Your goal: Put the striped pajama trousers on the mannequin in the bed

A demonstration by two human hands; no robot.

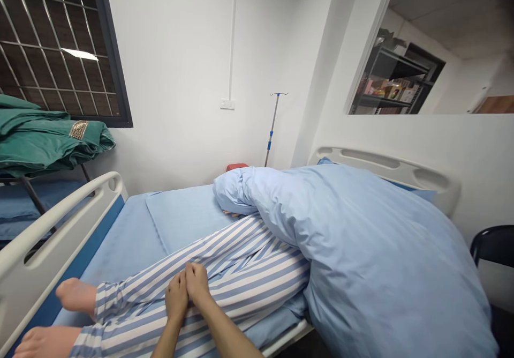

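- Room: white wall [172, 63] is running behind everything, with a grilled window [52, 42] sitting upper left and a black shelf unit [391, 82] showing through an interior opening upper right.
- Bed: hospital bed [132, 240] is filling the frame, blue sheet on, white side rail [52, 229] raised along its left edge.
- Neighbours: second bed [24, 208] is standing at far left with a folded green blanket [44, 138] piled above it. IV pole [272, 127] is rising behind the bed.
- Cover: pale blue quilt [373, 256] is heaped over the upper body of a lying person, hiding the head and torso.
- Main item: person's legs in blue-and-white striped pyjama trousers [241, 272] are lying on the sheet, running from the quilt edge toward the camera, bare feet [76, 296] at the near end.
- Hands: left hand [176, 296] and right hand [196, 282] are together, touching side by side, resting on top of the trousers about mid-leg. Can't tell whether they're gripping the cloth or just lying on it.
- Technique: keeping both hands flat and close is spreading contact evenly across the leg, which looks like the cleaner way to work here.
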